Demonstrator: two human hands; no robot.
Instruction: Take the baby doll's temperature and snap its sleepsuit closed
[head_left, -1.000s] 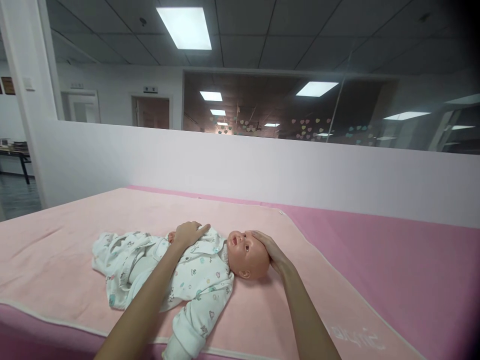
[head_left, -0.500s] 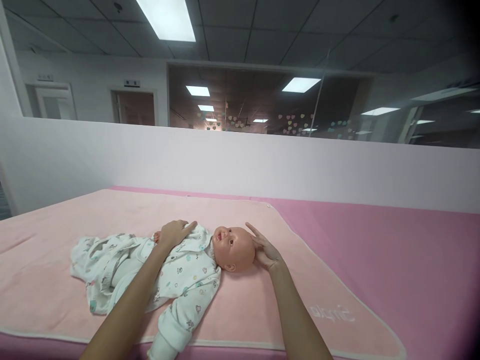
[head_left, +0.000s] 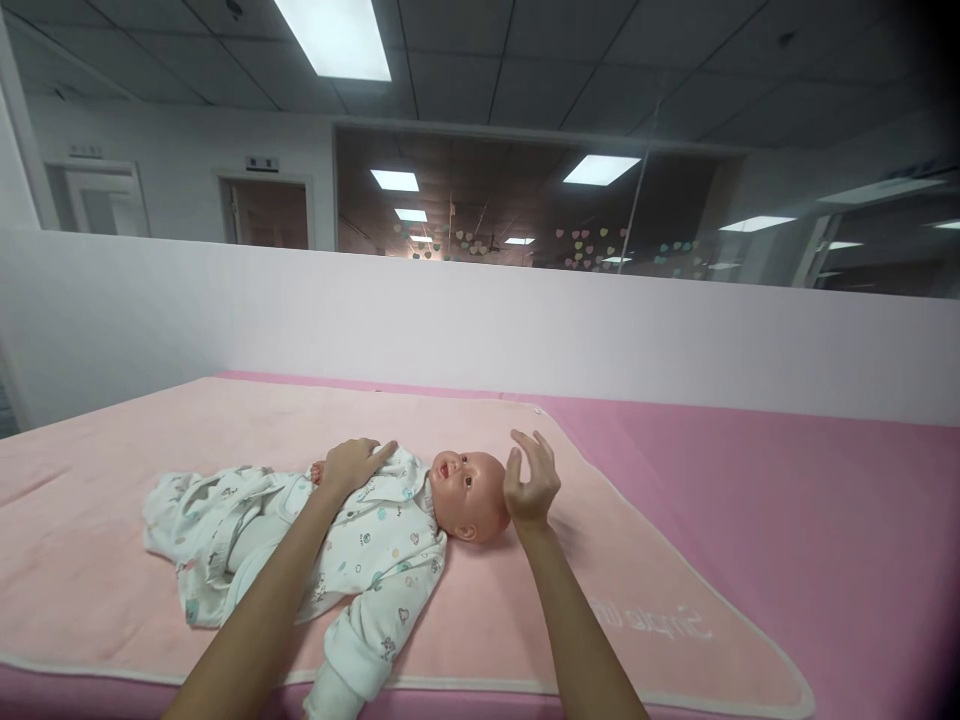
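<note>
A baby doll (head_left: 469, 492) in a white printed sleepsuit (head_left: 375, 560) lies on its back on a light pink blanket (head_left: 150, 440), head to the right. My left hand (head_left: 351, 465) rests flat on the doll's chest, fingers stretched out. My right hand (head_left: 531, 480) hovers just right of the doll's head, lifted off it, fingers loosely curled and apart, holding nothing.
The blanket covers a pink mattress (head_left: 787, 520) that runs to the right. A low white partition wall (head_left: 480, 320) stands right behind it, with glass panels above. The mattress's front edge is close to me.
My right hand has come off the doll's head and risen beside it. The left hand has stayed on the chest. The view shifted slightly.
</note>
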